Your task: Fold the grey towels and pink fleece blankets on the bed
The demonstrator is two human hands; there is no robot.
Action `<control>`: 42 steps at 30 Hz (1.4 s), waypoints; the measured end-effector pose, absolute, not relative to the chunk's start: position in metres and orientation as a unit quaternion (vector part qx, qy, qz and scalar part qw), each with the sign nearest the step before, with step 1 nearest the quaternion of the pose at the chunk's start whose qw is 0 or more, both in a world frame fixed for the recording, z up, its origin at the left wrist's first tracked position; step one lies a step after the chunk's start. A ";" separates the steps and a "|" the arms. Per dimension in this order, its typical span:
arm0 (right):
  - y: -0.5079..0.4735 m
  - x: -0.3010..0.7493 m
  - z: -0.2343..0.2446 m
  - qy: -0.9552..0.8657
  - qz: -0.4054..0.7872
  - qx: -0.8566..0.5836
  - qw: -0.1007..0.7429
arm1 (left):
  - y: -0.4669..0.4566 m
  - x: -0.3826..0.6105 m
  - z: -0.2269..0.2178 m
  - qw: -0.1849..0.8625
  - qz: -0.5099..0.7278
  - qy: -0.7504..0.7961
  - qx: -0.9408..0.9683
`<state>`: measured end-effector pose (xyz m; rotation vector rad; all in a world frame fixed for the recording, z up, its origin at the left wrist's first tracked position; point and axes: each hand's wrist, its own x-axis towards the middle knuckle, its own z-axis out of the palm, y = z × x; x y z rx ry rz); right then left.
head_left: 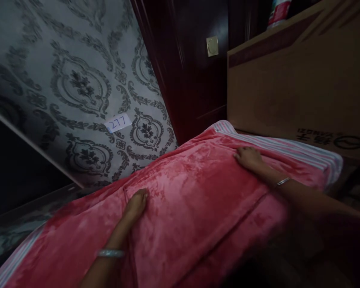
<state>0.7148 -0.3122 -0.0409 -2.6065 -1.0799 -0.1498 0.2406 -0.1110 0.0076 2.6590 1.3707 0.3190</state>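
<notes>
A plush red blanket lies spread in front of me, with a folded layer on top and a striped white, pink and blue border along its far right edge. My left hand is closed at the left edge of the folded layer, its fingers curled under and partly hidden. Farther off to the right, my right hand has its fingers bent into the plush near the layer's far corner. Each wrist carries a silvery bracelet.
Grey patterned wallpaper with a paper label reading 277 rises behind the blanket. Beside it stands a dark red wooden panel. A large cardboard box borders the right side, with a red container behind its top.
</notes>
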 end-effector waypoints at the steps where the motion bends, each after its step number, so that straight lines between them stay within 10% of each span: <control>1: -0.301 0.714 -0.038 -0.391 -0.055 -0.904 0.165 | -0.102 0.247 0.007 0.049 0.095 0.461 0.881; 17: -0.161 0.738 -0.037 -0.419 -0.014 -0.871 0.256 | -0.030 0.258 -0.013 -0.069 0.055 0.524 0.847; 42: -0.131 0.752 -0.057 -0.341 -0.008 -0.894 0.291 | -0.004 0.261 -0.029 0.027 0.106 0.547 0.830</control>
